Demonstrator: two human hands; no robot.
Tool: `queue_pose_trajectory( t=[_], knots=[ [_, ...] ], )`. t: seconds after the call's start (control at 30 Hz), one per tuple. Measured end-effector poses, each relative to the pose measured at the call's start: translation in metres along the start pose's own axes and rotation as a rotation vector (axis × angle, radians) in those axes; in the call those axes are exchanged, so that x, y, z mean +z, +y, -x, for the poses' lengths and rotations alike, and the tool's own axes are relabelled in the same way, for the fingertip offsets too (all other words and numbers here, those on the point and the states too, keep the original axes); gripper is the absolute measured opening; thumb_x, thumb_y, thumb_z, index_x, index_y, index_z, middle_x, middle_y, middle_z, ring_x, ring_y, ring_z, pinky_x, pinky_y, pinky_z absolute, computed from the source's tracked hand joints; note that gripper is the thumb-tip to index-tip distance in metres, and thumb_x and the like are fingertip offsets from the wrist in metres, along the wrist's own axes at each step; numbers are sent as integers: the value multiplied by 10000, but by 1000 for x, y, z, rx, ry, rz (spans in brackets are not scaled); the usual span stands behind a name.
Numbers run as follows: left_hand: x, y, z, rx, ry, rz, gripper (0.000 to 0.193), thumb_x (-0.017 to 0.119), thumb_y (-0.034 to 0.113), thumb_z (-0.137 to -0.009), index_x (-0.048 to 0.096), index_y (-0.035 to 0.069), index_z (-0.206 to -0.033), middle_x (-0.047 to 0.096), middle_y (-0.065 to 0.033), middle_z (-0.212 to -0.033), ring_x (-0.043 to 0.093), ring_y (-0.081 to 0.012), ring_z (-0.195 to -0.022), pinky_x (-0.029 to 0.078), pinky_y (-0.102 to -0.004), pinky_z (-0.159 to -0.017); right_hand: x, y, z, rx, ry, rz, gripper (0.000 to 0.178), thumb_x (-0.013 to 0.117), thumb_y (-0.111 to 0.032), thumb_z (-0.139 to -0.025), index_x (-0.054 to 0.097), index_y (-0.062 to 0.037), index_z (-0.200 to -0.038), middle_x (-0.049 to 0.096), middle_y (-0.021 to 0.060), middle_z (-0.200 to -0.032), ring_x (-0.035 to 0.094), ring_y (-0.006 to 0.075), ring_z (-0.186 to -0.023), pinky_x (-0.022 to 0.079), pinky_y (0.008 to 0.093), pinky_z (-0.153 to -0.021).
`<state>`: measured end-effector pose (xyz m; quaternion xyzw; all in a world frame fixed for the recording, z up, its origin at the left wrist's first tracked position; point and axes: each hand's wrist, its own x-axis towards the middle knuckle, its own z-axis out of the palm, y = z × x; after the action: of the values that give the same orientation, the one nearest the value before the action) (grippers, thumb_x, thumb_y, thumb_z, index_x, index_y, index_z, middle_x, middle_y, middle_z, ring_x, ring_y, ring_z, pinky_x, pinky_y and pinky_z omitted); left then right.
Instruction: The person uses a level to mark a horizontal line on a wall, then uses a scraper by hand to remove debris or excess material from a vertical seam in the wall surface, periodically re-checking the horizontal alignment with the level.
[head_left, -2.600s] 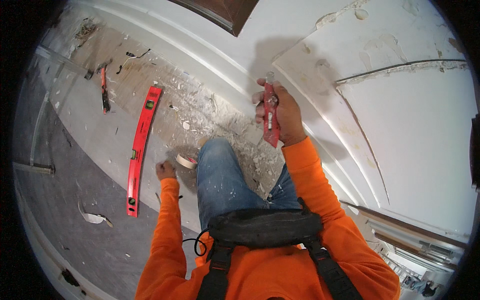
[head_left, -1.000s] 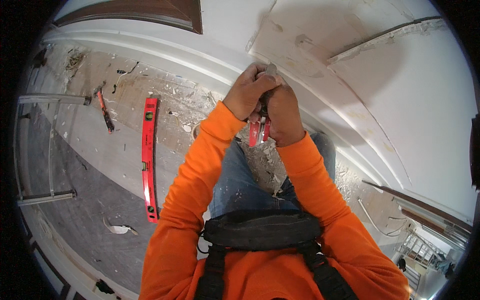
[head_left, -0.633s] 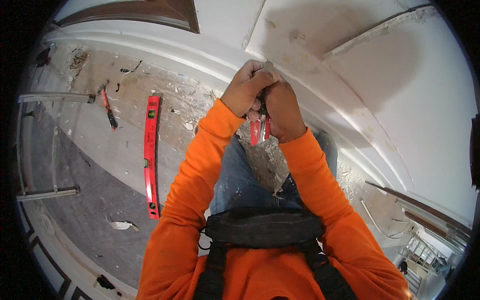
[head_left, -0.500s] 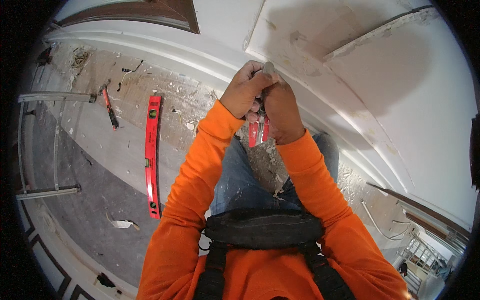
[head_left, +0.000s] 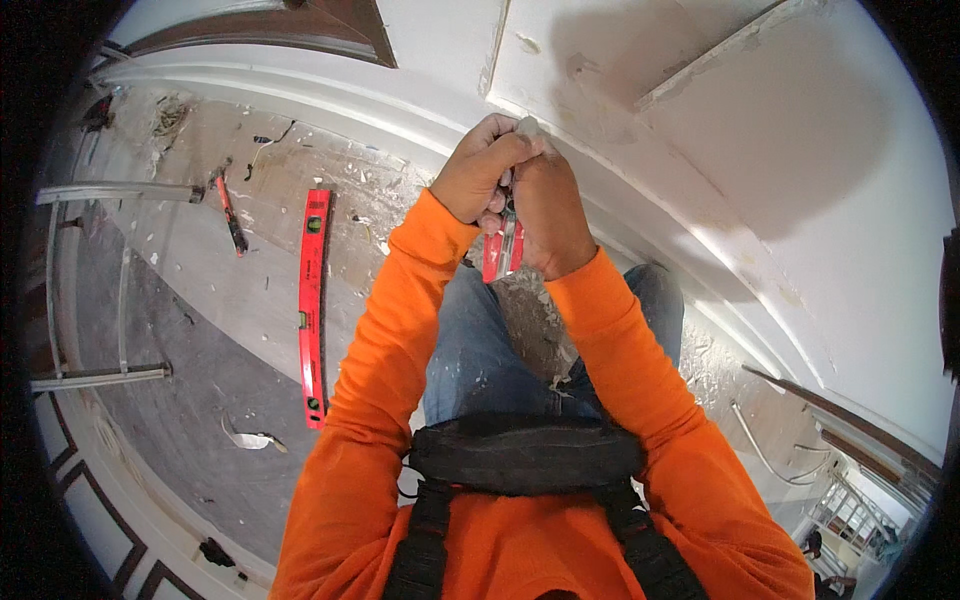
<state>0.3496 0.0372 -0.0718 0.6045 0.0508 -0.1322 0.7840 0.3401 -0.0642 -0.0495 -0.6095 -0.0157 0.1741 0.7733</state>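
Note:
In front of the white wall's lower trim, my left hand [head_left: 482, 168] and my right hand [head_left: 552, 205] are closed together around a red-handled tool [head_left: 503, 250]. Its red end, with a silvery strip down the middle, sticks out below my fingers. A small greyish tip [head_left: 527, 126] shows above my thumbs. My fingers hide the middle of the tool, so its exact kind does not show. Whitish dust coats my fingers.
Left of me a red spirit level [head_left: 313, 310] lies on the dusty floor. Beyond it are a red-and-black hand tool [head_left: 229, 212], a metal ladder-like frame [head_left: 120, 192] and a whitish scrap [head_left: 252, 439]. Plaster crumbs litter the wall's foot. A dark-framed panel [head_left: 300, 35] is at upper left.
Both hands, still around the red-handled tool, have shifted slightly left and up in the picture. The tool's red end looks narrower and turned. My view has swung a little.

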Motion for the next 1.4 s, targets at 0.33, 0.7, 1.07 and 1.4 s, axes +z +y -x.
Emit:
queue_pose_trajectory(
  t=[0.33, 0.7, 1.07, 1.4],
  knots=[
    [-6, 3, 2, -18, -13, 45, 325, 651, 356, -855, 513, 72, -931, 438, 30, -662, 344, -22, -429, 287, -187, -326, 1, 2, -8, 192, 52, -242, 51, 435, -79, -919, 442, -32, -939, 485, 94, -640, 495, 185, -455, 401, 323, -347],
    [-17, 11, 3, -41, 19, 65, 322, 631, 385, -871, 516, 84, -891, 419, 45, -642, 339, -26, -425, 290, -185, -342, 13, 3, -15, 218, 76, -287, 116, 412, -73, -924, 480, -7, -858, 513, 97, -645, 504, 193, -459, 408, 340, -362],
    [-21, 4, 4, -54, 104, 49, 303, 599, 389, -880, 571, 89, -912, 466, 44, -621, 360, -16, -412, 269, -169, -327, 22, 1, -15, 193, 107, -281, 100, 428, -105, -946, 451, -42, -872, 474, 72, -646, 466, 177, -471, 385, 334, -370],
    [-29, 8, -3, -35, 101, -68, 372, 595, 422, -875, 585, 63, -973, 477, 44, -623, 342, -11, -370, 269, -164, -294, 24, 13, -21, 89, 27, -383, 78, 418, -85, -934, 457, -22, -911, 495, 101, -603, 481, 192, -411, 394, 344, -316]
  ],
)
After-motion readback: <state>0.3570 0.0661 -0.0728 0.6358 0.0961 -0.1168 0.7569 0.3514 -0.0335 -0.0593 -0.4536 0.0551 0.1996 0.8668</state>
